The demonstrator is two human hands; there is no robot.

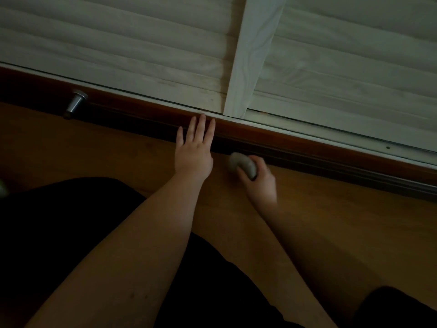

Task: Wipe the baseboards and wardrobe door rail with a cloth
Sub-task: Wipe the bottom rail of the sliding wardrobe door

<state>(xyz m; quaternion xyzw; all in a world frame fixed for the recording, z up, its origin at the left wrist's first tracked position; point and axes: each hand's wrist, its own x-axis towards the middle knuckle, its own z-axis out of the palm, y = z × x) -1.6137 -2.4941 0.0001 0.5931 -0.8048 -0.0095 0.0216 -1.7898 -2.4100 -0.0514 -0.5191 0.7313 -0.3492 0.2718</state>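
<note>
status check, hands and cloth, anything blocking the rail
Left hand flat, fingers straight on the rail. Right hand grips bunched cloth at the rail's base. Metal doorstop far left, clear of both.

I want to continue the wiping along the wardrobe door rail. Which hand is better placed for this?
The right hand. It already grips the bunched grey cloth right at the dark rail. The left hand holds no cloth; its straight fingers rest flat on the reddish wooden ledge above.
</note>
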